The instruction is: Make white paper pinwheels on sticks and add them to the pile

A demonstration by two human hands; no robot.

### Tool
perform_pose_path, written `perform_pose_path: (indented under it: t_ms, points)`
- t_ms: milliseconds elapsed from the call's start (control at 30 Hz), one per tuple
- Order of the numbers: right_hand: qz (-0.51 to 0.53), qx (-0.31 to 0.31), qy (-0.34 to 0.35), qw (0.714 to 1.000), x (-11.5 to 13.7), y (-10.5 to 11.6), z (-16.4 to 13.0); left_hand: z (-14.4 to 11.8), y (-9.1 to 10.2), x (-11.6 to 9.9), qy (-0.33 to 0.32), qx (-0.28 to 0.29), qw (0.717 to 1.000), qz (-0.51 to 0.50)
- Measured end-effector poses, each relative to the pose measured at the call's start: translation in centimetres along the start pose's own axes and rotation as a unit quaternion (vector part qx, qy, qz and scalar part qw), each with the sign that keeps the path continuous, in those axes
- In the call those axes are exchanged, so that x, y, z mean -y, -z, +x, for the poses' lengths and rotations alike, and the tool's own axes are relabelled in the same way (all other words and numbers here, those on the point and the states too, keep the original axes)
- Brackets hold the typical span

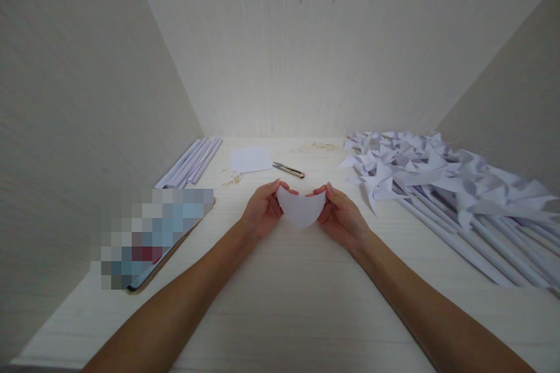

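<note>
A small piece of white paper (301,211) is held up between my two hands, its middle sagging in a curve. My left hand (263,207) pinches its left corner between thumb and fingers. At the right corner, my right hand (343,214) grips it the same way. Just beyond the hands lies a pair of thread snips (289,170), blades pointing left. Behind and left of them, white paper (251,159) lies flat on the table, one sheet or a stack; I cannot tell which.
Several paper pinwheels on rolled-paper sticks (437,180) are heaped along the right side. Rolled paper tubes (192,162) lie at the back left, with a phone-like device (164,250), partly pixelated, nearer. Small toothpick-like bits (234,179) are scattered nearby. Walls enclose the table's back and sides.
</note>
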State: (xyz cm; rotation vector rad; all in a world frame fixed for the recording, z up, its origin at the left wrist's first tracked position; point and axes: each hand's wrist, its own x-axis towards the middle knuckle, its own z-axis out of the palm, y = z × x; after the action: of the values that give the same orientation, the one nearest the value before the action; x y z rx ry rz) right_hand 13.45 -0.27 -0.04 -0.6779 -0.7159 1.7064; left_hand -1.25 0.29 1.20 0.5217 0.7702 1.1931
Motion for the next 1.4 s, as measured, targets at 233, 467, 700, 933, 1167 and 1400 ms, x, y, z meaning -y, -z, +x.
perform_pose_path:
  t_ms: [233, 467, 700, 933, 1167, 1400]
  points:
    - [-0.029, -0.050, 0.046, 0.997, 0.0, -0.2, 0.0, -0.1, 0.0, 0.1, 0.012, -0.002, 1.000, -0.020]
    - [-0.047, -0.082, 0.070, 0.993, -0.3, 0.1, 0.3, -0.2, 0.1, 0.2, 0.008, -0.011, 1.000, -0.019]
    - [-0.367, -0.149, 0.228, 0.890, 0.1, 0.9, -0.1, -0.8, 0.3, 0.6, -0.018, 0.088, 0.991, 0.101]
    - [-0.478, -0.093, 0.262, 0.834, 0.0, 0.3, -1.1, -0.8, 0.3, 1.4, -0.032, 0.085, 0.933, 0.349]
    - [-0.496, -0.077, 0.254, 0.827, -0.4, 0.2, -1.1, -1.1, -0.2, 2.1, -0.187, 0.095, 0.838, 0.504]
    - [-0.360, -0.054, 0.133, 0.922, -0.4, 0.4, -0.5, -1.0, -0.2, 1.8, -0.184, 0.090, 0.841, 0.501]
